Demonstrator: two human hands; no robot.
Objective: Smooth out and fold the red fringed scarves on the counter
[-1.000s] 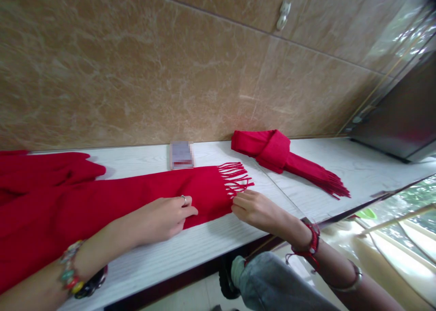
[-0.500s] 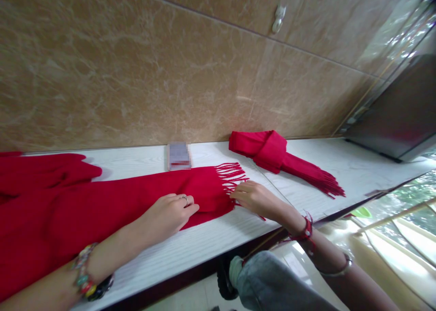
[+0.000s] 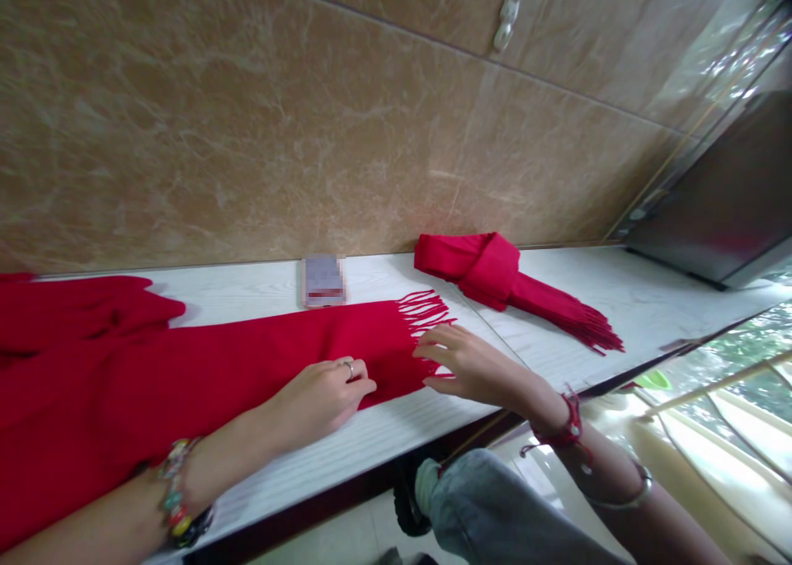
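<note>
A red scarf (image 3: 247, 359) with a fringed right end stretches across the white countertop (image 3: 297, 458), its left part loosely bunched. My left hand (image 3: 334, 393), wearing a ring, rests on the scarf near its front edge with the fingers curled in against the cloth; the fingertips are partly hidden. At the scarf's fringe (image 3: 426, 308) is my right hand (image 3: 461, 360), its fingers bent but spread apart over the strands. Behind the two hands, a second red scarf (image 3: 488, 268) lies folded and looped, its fringe pointing right.
A phone (image 3: 323, 280) lies by the tiled wall (image 3: 247, 136) behind the scarf. A dark grey box-like object (image 3: 723, 185) stands at the far right of the counter. Below the front edge show a leg in jeans (image 3: 488, 507) and a shoe.
My right hand has loosened from a pinch at the fringe to spread fingers. My left hand has slid slightly right along the scarf, and the cloth near the fringe looks flatter.
</note>
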